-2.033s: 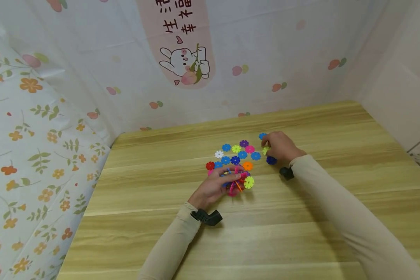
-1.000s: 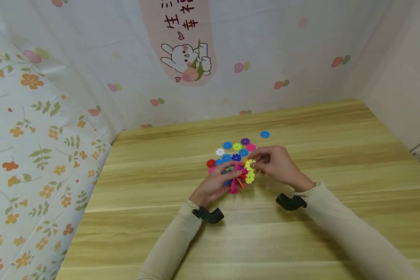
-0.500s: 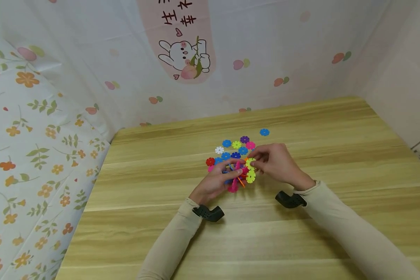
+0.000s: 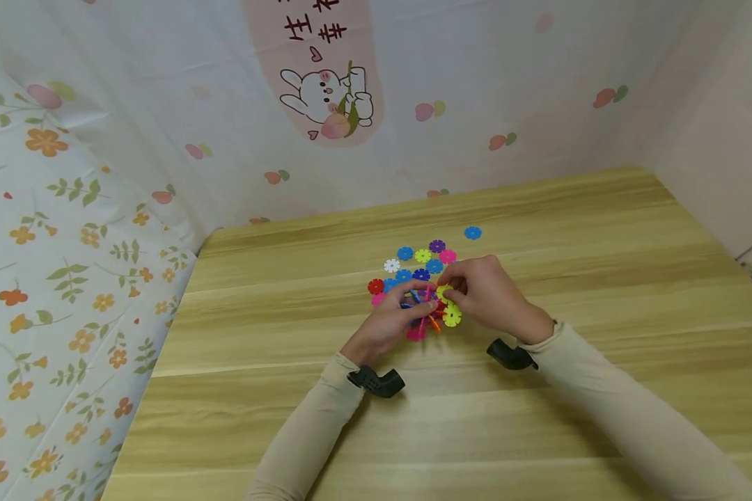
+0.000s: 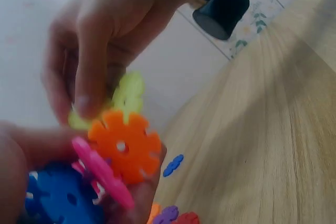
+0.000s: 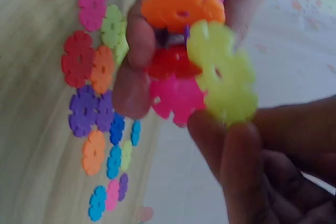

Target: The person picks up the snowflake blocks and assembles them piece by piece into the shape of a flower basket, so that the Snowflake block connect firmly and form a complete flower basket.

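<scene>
My left hand [image 4: 385,320] holds a cluster of interlocked plastic snowflake discs low over the table, its thumb across the near side. An orange disc [image 5: 126,148], a pink disc [image 5: 102,171] and a blue disc [image 5: 65,195] show in that cluster in the left wrist view. At its right side my right hand [image 4: 491,296] pinches a yellow disc [image 4: 443,293] between thumb and index finger, right at the cluster. Just below it, another yellow disc [image 4: 452,315] sticks out of the cluster. Fingers partly cover the joints between the discs.
Loose discs lie flat just beyond my hands, among them a white disc [image 4: 392,266], a red disc [image 4: 375,286] and a purple disc [image 4: 437,246]. A lone blue disc [image 4: 473,232] lies farther back. A patterned cloth [image 4: 225,104] hangs behind the wooden table [image 4: 276,417].
My right hand took a yellow disc from the table at the right and brought it left to the cluster. Lately it has shifted slightly left, pressing in there. My left hand has stayed nearly in place.
</scene>
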Motion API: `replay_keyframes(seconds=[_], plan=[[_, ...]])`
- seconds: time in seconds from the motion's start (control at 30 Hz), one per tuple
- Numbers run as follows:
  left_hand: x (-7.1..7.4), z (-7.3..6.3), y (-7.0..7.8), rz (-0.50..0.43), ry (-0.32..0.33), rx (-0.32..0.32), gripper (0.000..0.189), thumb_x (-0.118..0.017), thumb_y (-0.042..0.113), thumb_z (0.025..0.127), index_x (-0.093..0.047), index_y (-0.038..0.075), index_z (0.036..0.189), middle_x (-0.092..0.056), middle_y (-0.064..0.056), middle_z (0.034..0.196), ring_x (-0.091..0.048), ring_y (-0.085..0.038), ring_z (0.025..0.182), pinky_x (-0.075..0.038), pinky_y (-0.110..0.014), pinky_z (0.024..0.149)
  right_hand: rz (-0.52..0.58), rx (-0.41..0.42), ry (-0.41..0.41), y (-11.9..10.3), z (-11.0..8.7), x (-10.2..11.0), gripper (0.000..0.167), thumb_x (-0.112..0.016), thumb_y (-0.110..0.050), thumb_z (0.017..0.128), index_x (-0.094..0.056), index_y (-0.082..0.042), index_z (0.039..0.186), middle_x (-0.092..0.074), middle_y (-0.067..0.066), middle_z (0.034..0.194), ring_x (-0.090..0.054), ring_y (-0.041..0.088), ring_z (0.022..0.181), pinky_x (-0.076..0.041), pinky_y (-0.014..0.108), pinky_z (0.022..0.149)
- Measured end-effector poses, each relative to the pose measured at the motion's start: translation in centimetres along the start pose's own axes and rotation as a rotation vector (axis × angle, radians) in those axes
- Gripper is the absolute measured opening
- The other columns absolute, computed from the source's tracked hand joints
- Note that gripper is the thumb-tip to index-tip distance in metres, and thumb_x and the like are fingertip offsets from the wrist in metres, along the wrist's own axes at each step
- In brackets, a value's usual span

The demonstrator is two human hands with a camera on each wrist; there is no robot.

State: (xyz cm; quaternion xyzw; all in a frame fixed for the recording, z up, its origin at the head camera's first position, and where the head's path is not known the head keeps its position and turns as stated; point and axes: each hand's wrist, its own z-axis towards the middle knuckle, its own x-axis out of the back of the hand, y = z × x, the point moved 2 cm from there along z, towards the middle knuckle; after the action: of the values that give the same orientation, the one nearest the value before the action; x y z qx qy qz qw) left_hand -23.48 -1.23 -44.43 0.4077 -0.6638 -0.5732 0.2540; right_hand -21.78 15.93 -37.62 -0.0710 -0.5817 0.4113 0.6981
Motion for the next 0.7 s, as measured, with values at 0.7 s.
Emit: replay_keyframes(seconds=[0.7], plan=[[0.3, -1.0, 1.5, -0.061, 0.024, -0.086, 0.038, -0.061, 0.022, 0.091, -0.054, 0.007, 0.126, -0.052, -0.013, 0.102, -0.052, -0.019, 0.087, -0.046, -0.027, 0.073, 0.503, -0.210, 0.044, 1.7, 0.0, 0.8, 0.007, -0.067, 0.005, 0.081, -0.068, 0.002, 0.087, -0.062, 0.013, 0.072, -0.065, 0.023, 0.056, -0.054, 0.037, 0.052]])
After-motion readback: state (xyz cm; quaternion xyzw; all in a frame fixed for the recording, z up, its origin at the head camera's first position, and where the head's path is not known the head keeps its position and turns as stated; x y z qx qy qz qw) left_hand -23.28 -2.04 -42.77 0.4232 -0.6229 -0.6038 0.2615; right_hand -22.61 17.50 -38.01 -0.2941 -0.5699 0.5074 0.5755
